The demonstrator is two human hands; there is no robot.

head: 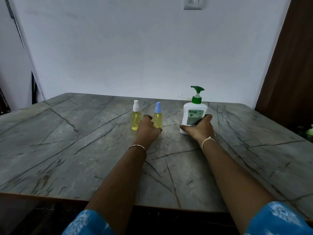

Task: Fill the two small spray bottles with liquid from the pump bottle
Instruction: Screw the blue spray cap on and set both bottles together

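Head view: furthest left of the task's things stands the white-capped spray bottle (136,117), upright on the counter (67,150), cap on, with yellow liquid up to its shoulder. Just right of it my left hand (148,128) lies between the two small bottles, against the base of the blue-capped spray bottle (157,116). I cannot tell whether that grip is closed round the bottle or only touches it. This bottle is also upright, capped and about as full.

Further right stands the white pump bottle (194,114), green pump screwed on. My right hand (199,128) has its grip clamped round the lower body, thumb at the near left and fingers round the right side, I judge to steady or shift it. With both small bottles full and capped, the filling looks done.

The counter is grey and marble-patterned with dark veins. Behind it is a pale wall with a switch plate (193,3), and a dark wooden panel (291,65) stands at the right.
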